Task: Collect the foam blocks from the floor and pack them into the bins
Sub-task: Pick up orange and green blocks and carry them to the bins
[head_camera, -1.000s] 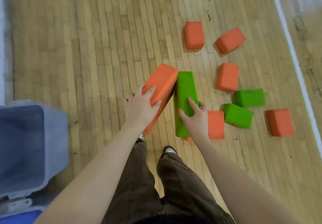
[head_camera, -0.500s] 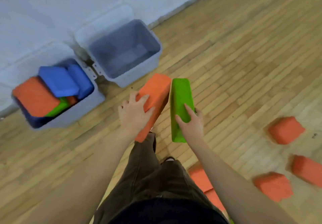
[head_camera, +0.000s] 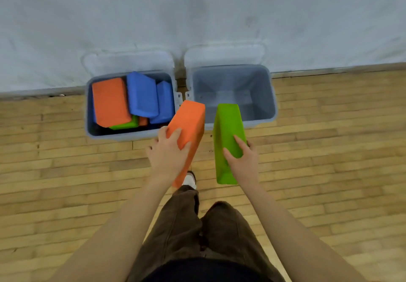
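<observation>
My left hand [head_camera: 168,154] grips an orange foam block [head_camera: 190,123], held tilted in front of the gap between two grey bins. My right hand [head_camera: 240,161] grips a green foam block [head_camera: 227,132], held on edge just before the right bin [head_camera: 273,97], which holds nothing. The left bin [head_camera: 87,115] contains an orange block [head_camera: 109,101], two blue blocks [head_camera: 142,94] and a green block [head_camera: 125,124] partly buried beneath them. Both carried blocks hang above the wooden floor, near the bins' front rims.
Both bins stand against a pale grey wall [head_camera: 197,14], their lids [head_camera: 224,54] leaning back on it. Wooden plank floor [head_camera: 329,150] stretches left and right. My legs in brown trousers [head_camera: 197,227] and one shoe [head_camera: 190,179] are below the blocks.
The view has swung from the scattered blocks on the floor to face the two bins squarely. Both hands still hold the same blocks, now spread slightly apart and closer to the bins.
</observation>
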`<state>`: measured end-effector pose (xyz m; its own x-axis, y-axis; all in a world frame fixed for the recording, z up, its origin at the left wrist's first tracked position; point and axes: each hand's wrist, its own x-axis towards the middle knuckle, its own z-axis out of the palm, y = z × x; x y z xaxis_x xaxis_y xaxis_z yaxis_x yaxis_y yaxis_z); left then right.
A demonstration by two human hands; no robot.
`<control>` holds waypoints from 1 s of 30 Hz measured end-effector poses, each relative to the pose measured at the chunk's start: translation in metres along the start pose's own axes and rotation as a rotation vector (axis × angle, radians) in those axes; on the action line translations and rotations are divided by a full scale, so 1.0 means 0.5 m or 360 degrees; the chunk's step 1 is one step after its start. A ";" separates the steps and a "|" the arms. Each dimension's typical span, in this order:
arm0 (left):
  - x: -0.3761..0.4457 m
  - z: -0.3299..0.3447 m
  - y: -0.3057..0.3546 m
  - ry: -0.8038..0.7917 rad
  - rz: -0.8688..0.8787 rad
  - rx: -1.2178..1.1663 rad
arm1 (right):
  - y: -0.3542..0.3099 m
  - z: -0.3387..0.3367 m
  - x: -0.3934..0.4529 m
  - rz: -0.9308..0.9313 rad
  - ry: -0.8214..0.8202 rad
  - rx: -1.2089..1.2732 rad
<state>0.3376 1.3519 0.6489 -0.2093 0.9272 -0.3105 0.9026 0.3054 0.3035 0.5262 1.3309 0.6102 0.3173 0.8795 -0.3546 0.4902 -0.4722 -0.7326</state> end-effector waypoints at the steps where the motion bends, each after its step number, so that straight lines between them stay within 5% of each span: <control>1: 0.031 -0.008 0.015 -0.0008 -0.0001 -0.0011 | -0.013 -0.003 0.029 0.0013 0.0009 0.0009; 8: 0.259 0.009 0.151 -0.0077 -0.0041 -0.0075 | -0.057 -0.042 0.277 0.0058 0.0063 -0.0004; 19: 0.611 0.233 0.288 -0.0101 -0.0263 -0.0236 | -0.011 0.042 0.710 -0.0043 -0.0185 -0.0128; 25: 0.637 0.227 0.305 -0.0233 -0.0154 -0.0051 | -0.021 0.017 0.744 -0.0017 -0.0400 -0.0296; 30: 0.579 0.126 0.291 -0.0414 -0.0018 -0.0394 | -0.056 -0.059 0.665 0.0130 -0.0438 -0.0259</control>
<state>0.4320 1.6510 0.5465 -0.0871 0.8471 -0.5243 0.7755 0.3880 0.4980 0.6418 1.6347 0.5301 0.1408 0.8106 -0.5684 0.6023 -0.5258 -0.6006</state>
